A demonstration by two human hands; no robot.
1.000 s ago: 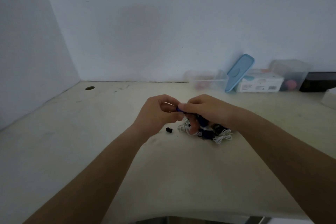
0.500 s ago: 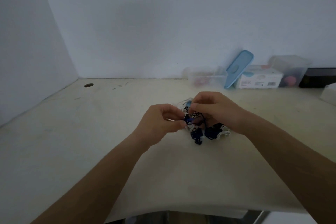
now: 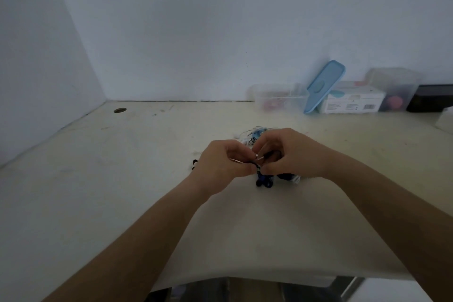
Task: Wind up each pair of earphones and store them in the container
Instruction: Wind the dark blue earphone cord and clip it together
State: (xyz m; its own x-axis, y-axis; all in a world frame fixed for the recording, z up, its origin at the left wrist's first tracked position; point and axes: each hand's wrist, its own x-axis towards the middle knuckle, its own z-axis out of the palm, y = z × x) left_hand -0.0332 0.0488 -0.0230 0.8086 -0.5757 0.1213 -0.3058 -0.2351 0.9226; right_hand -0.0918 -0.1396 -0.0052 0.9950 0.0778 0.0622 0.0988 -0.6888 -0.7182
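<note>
My left hand (image 3: 224, 162) and my right hand (image 3: 291, 154) meet over the middle of the table, both pinching a dark blue earphone cable (image 3: 263, 180) whose bundle hangs just below my fingertips. Behind my right hand lies a heap of tangled earphones (image 3: 256, 133), white and light blue. Small black earbuds (image 3: 194, 164) peek out left of my left wrist. A clear container (image 3: 279, 98) stands open at the back by the wall, something pink inside it. Its blue lid (image 3: 324, 86) leans against a box.
A white printed box (image 3: 353, 103), a second clear tub (image 3: 394, 88) with pink things and a black box (image 3: 431, 98) line the back right. A cable hole (image 3: 120, 110) sits at the far left corner. The table's front edge (image 3: 245, 274) runs close to my body.
My hands have drawn closer together and a little lower over the heap, still working the dark blue cable. The camera tilted slightly.
</note>
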